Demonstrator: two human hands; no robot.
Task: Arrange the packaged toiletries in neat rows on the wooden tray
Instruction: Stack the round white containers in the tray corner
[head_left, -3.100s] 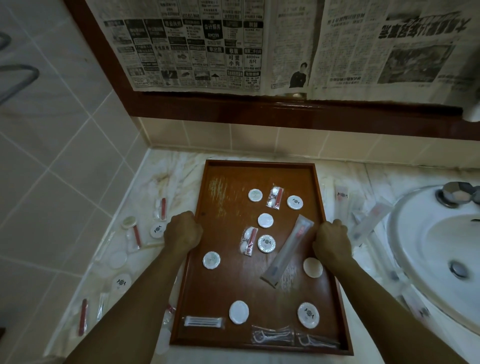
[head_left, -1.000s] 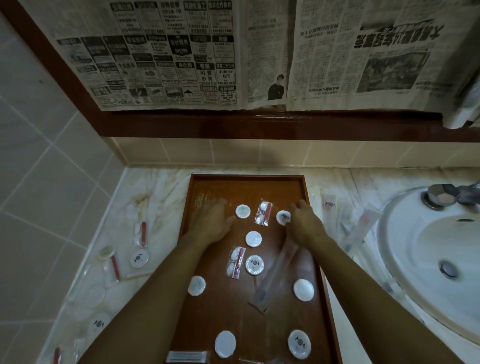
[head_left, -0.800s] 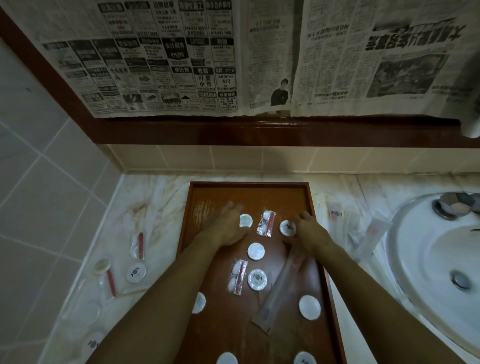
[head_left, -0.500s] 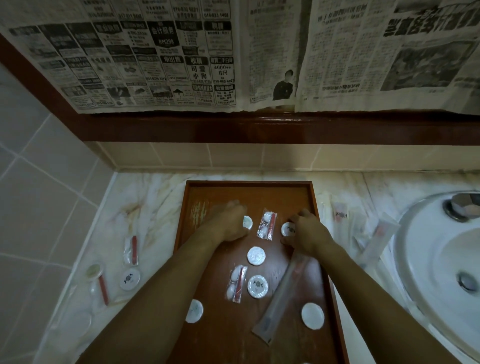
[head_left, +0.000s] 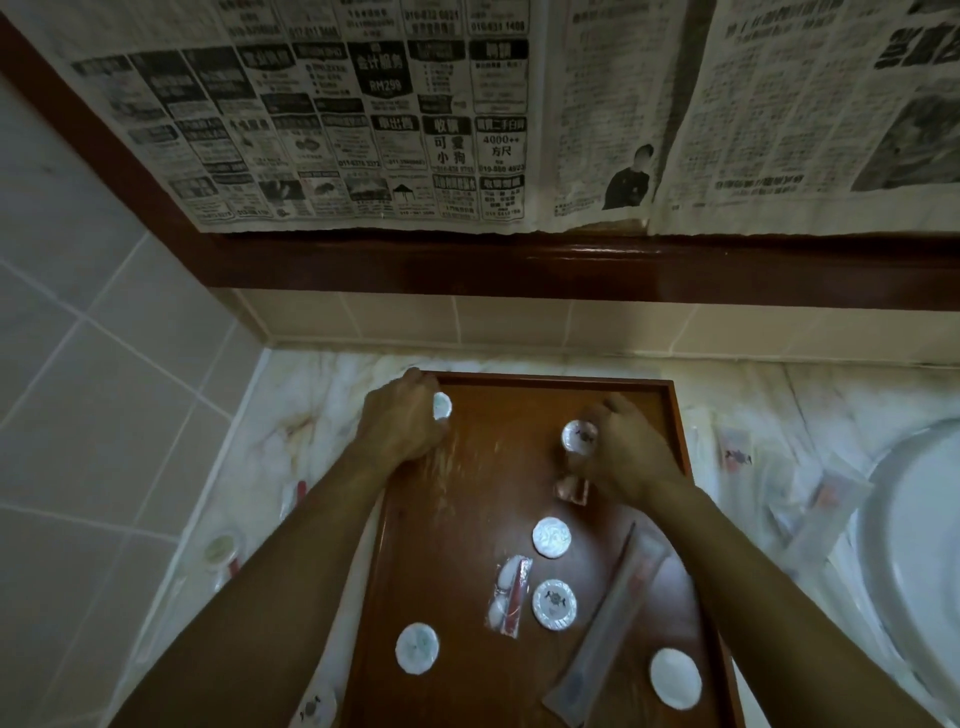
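Both round white foil-wrapped soap discs had travelled to the reddish-brown wooden tray (head_left: 467, 519)'s far edge: your left hand (head_left: 402, 423) pinched one (head_left: 442, 406) at the far-left corner, your right hand (head_left: 626, 452) gripped another (head_left: 580, 435) mid-edge. Row-starting step; next you needed even spacing.

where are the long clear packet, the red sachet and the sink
long clear packet (head_left: 605, 626), head view, middle of its wrapper
red sachet (head_left: 510, 595), head view, centre, beside the red strip
sink (head_left: 906, 545), head view, white inner wall of the basin
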